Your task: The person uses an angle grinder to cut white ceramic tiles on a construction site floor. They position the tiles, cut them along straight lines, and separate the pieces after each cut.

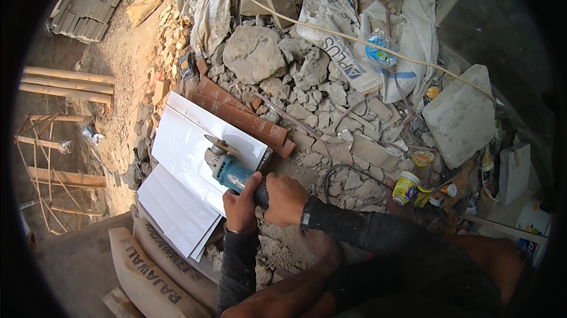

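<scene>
Both hands hold an angle grinder (234,175) with a teal body and a dark rear grip. My left hand (241,208) is closed around its near side, thumb along the body. Behind it, my right hand (284,198) wraps the dark rear end. The grinder's disc (222,144) is over a glossy white tile (201,135); whether it touches the surface I cannot tell. More white tiles (177,208) lie stacked and slightly fanned on the near left. Reddish-brown roof tiles or bricks (242,118) lie along the white tile's far edge.
Broken concrete rubble (254,52) spreads beyond and to the right. A pale cable or hose (354,39) crosses over white sacks (339,16). Filled paper sacks (144,271) lie near left. A yellow cup (405,188) and a concrete slab (460,116) are on the right. Bamboo poles (68,84) lie far left.
</scene>
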